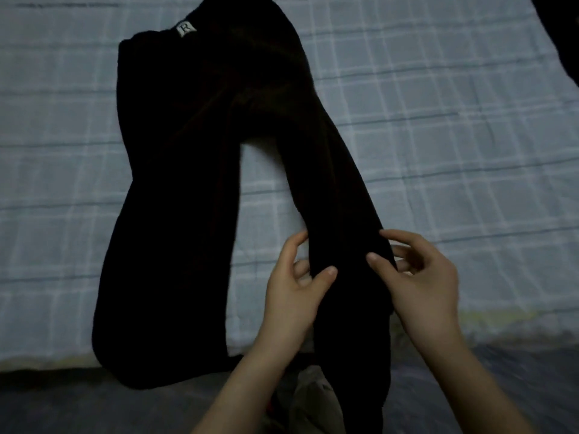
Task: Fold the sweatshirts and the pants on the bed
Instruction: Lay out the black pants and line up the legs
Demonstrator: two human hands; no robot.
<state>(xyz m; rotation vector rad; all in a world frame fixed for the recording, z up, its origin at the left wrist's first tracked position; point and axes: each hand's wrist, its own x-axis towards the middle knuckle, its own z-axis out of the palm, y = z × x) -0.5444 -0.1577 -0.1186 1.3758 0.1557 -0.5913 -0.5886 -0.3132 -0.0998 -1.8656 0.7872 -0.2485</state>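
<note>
A pair of black pants (188,183) lies spread on the bed, waistband at the far end with a small white label (186,28) marked R. Its two legs run toward me, parted in a V. The left leg lies flat and reaches the bed's near edge. My left hand (297,292) and my right hand (419,277) pinch the right leg from either side near its lower part. That leg's end hangs over the bed's edge between my forearms.
The bed carries a pale blue checked sheet (454,151). Another dark garment (557,36) shows at the top right corner. The mattress's near edge (501,321) runs across below my hands, with dark floor beyond it.
</note>
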